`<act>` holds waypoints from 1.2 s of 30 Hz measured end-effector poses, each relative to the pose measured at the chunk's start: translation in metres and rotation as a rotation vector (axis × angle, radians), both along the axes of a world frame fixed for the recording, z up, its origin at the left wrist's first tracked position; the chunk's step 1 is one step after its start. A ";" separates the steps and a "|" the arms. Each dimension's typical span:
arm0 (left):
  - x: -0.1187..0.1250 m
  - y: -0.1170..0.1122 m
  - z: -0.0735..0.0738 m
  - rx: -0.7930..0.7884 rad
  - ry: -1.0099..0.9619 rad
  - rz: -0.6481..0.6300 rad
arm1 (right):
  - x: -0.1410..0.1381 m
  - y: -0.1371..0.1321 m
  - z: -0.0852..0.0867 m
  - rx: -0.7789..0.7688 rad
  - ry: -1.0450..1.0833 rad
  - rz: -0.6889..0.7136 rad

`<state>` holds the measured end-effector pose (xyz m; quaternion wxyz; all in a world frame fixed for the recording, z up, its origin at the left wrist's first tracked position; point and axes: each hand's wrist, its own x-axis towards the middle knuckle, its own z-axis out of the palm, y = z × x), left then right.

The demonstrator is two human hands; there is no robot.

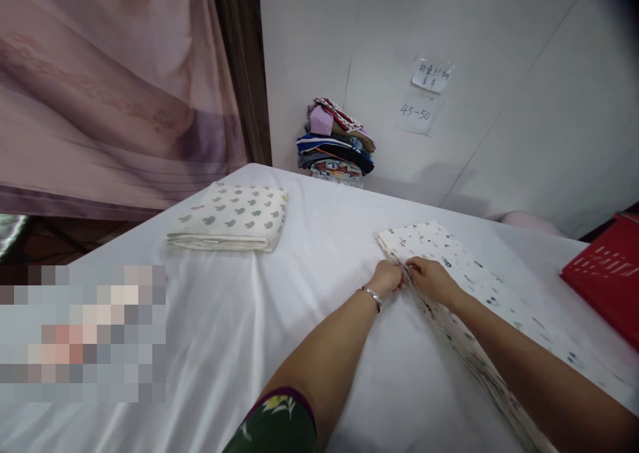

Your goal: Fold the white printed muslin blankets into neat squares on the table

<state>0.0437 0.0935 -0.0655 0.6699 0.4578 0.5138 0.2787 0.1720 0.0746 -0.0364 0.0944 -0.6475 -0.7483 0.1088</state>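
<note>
A white cloth with small dark prints [479, 273] lies folded in a long strip on the right side of the white-covered table [309, 233]. Both of my hands are at its layered left edge, near the far end. My left hand [388, 277], with a bracelet at the wrist, is closed on that edge from the left. From the right, my right hand [430, 279] pinches the same edge, its fingers bent and partly hidden. Farther left rests a folded white cloth with grey prints [234, 213], apart from both hands.
Folded clothes [337, 144] are stacked beyond the table against the wall. A red bag or packet [606, 267] sits at the right edge. A pink curtain [114, 94] hangs at the left, and paper notes [417, 114] are on the wall. The lower left is pixelated.
</note>
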 end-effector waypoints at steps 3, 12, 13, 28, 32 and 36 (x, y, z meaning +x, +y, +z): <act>-0.001 0.000 0.003 -0.016 0.009 -0.003 | 0.002 0.001 -0.005 -0.019 0.035 0.026; -0.002 -0.003 0.006 -0.021 0.019 0.007 | 0.005 0.001 -0.005 -0.100 0.145 0.004; -0.002 -0.003 0.007 -0.021 0.020 0.012 | 0.006 0.004 -0.003 -0.108 0.139 0.014; 0.001 0.001 0.001 -0.037 0.022 0.016 | -0.015 0.057 0.004 -0.080 -0.089 0.056; 0.001 0.000 0.002 -0.044 0.014 0.015 | -0.017 0.063 0.003 -0.107 -0.175 0.055; -0.001 -0.001 0.004 -0.050 0.005 0.010 | -0.016 0.065 0.003 -0.131 -0.215 0.074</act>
